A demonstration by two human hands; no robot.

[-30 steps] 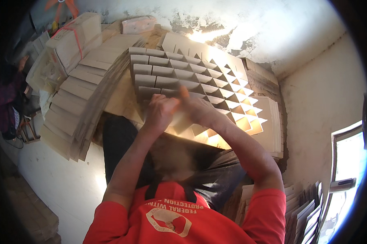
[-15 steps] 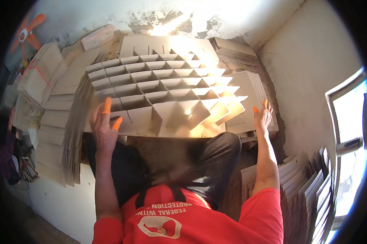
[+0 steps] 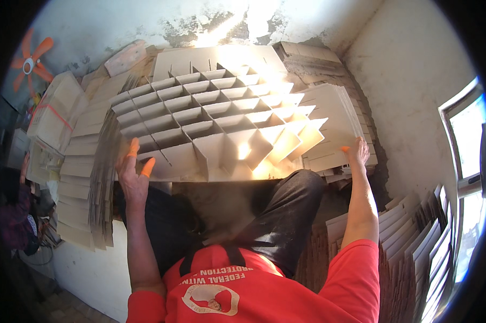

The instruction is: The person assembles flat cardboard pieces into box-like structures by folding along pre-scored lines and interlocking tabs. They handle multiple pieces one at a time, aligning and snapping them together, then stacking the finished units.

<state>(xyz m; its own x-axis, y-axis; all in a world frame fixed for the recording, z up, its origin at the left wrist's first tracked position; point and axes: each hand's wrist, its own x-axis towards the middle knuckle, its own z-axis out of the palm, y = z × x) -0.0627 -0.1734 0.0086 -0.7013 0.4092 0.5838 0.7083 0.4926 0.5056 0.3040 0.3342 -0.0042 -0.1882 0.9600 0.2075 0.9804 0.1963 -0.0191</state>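
Observation:
A cardboard divider grid, built of slotted strips crossing each other, stands in front of me with its cells facing up. My left hand is by its near left corner, thumb and fingers apart, with orange covers on two fingertips. Nothing shows in that hand. My right hand is at the near right corner of a stack of slotted cardboard sheets, its fingers bent around the edge and its orange-tipped thumb on the near side. How many sheets it grips is hidden.
Fanned cardboard strips lie to the left, and more sheets lie behind the grid. Upright cardboard pieces stand at the lower right near a window. Another person is at the far left, below an orange fan.
My right hand has come down onto the corner of the sheet stack, its fingers now bent. My left hand stays by the grid with fingers apart. The view has shifted slightly.

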